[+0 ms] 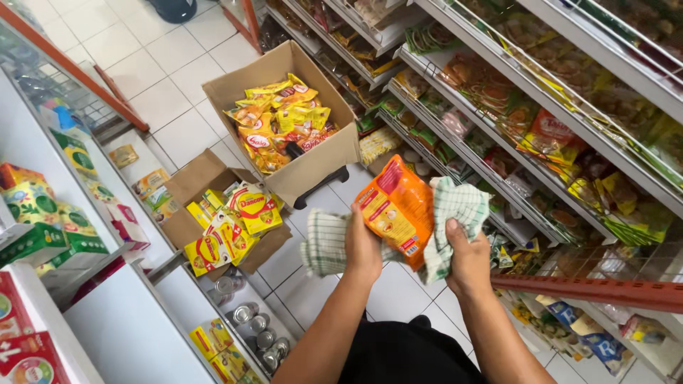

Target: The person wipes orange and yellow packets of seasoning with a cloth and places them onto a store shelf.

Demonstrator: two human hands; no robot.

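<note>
while both hands, left hand and right hand, pinched the orange packet inside a checked cloth, it looked likely to slip onto the floor.

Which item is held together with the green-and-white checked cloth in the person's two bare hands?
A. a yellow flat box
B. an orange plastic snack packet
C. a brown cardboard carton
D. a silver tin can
B: the left hand and right hand grip an orange plastic snack packet, with the green-and-white checked cloth draped around it, above the white tiled floor.
</note>
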